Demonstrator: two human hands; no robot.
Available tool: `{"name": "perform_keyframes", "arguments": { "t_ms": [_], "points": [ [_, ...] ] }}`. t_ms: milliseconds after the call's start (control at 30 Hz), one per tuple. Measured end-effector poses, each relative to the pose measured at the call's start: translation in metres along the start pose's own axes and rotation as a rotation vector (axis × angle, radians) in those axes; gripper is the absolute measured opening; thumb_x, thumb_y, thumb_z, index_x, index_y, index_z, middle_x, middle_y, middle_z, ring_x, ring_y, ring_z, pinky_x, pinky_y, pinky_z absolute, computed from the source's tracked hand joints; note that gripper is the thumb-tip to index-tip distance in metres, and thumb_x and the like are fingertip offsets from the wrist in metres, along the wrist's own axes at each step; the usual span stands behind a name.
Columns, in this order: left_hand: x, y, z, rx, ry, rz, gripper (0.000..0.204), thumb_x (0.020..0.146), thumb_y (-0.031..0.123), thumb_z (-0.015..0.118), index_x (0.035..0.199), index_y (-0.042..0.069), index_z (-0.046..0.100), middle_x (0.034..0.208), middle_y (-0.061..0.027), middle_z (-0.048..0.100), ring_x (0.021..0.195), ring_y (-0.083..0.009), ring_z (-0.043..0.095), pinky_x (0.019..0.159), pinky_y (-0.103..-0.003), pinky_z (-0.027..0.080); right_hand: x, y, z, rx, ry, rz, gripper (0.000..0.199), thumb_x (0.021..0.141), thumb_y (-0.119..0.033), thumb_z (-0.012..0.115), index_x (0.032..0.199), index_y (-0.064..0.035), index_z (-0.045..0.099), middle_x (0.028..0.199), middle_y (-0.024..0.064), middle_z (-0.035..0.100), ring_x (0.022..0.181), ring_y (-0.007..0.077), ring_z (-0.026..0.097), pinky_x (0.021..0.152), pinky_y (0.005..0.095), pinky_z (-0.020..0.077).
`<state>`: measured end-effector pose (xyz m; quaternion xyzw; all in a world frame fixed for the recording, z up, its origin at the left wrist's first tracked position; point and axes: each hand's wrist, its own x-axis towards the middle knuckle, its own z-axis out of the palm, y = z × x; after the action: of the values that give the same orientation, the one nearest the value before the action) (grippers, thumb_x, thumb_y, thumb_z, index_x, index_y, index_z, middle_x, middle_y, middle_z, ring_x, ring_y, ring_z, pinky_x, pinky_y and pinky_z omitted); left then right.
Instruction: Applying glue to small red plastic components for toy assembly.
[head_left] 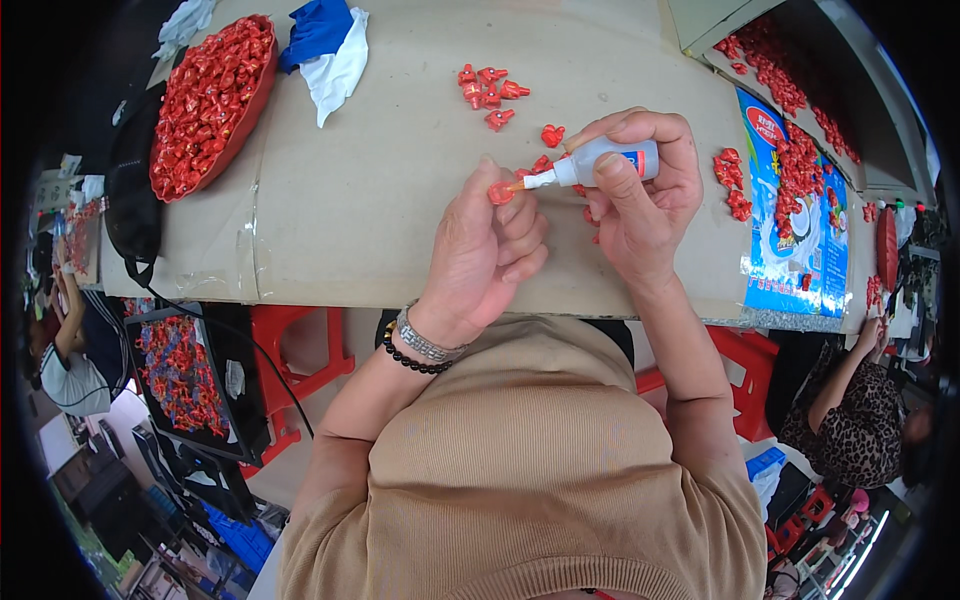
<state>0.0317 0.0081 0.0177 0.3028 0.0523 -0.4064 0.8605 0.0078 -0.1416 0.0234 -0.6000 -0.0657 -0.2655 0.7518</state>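
Note:
My left hand (478, 240) is closed, pinching a small red plastic piece (501, 193) between thumb and forefinger. In my right hand (648, 205) is a small squeeze bottle (588, 166), whitish and translucent, with a narrow nozzle and a label. It is held tilted, and the nozzle tip meets the red piece, or comes so close that I cannot tell a gap. Behind and beneath my hands lie a few more red pieces (553, 135), partly hidden. Farther back on the table (380, 180), several similar pieces (488, 88) form a small cluster.
A red tray (268, 75) heaped with red pieces stands at the far left, beside a blue-and-white cloth (325, 50). On the right, a blue printed sheet (765, 270) carries more pieces. Red stools (290, 345) stand below the table. Other people (850, 420) sit at both sides.

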Motion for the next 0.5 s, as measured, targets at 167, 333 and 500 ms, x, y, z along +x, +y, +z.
{"name": "perform_keyframes", "arguments": {
  "t_ms": [167,333,500],
  "points": [
    [0.000,0.000,-0.001,-0.010,-0.012,0.000,0.043,0.101,0.043,0.033,0.070,0.013,0.033,0.060,0.0040,0.021,0.049,-0.0070,0.022,0.038,-0.021,0.022,0.001,-0.003,-0.002,0.022,0.033,0.025,0.021,0.087,-0.005,0.062,0.103,-0.0035,0.048,0.089,0.0119,0.065,0.059,0.0057,0.049,0.050,0.0185,0.0412],
    [-0.002,0.002,0.002,-0.020,-0.006,0.026,0.042,0.102,0.042,0.031,0.072,0.012,0.034,0.062,0.0040,0.023,0.050,-0.0070,0.023,0.039,-0.021,0.024,0.010,-0.002,-0.010,0.191,0.164,-0.002,0.023,0.089,-0.005,0.060,0.108,-0.0050,0.049,0.100,0.0171,0.061,0.069,0.0124,0.055,0.055,0.0220,0.0439],
    [-0.001,0.000,-0.007,-0.068,-0.062,0.084,0.038,0.099,0.045,0.036,0.084,0.012,0.045,0.071,0.0028,0.034,0.055,-0.0077,0.030,0.047,-0.022,0.031,0.024,-0.011,-0.014,0.269,0.294,0.007,0.036,0.081,-0.001,0.068,0.110,-0.0020,0.048,0.094,0.0142,0.062,0.071,0.0156,0.058,0.060,0.0263,0.0498]
  ]
}}
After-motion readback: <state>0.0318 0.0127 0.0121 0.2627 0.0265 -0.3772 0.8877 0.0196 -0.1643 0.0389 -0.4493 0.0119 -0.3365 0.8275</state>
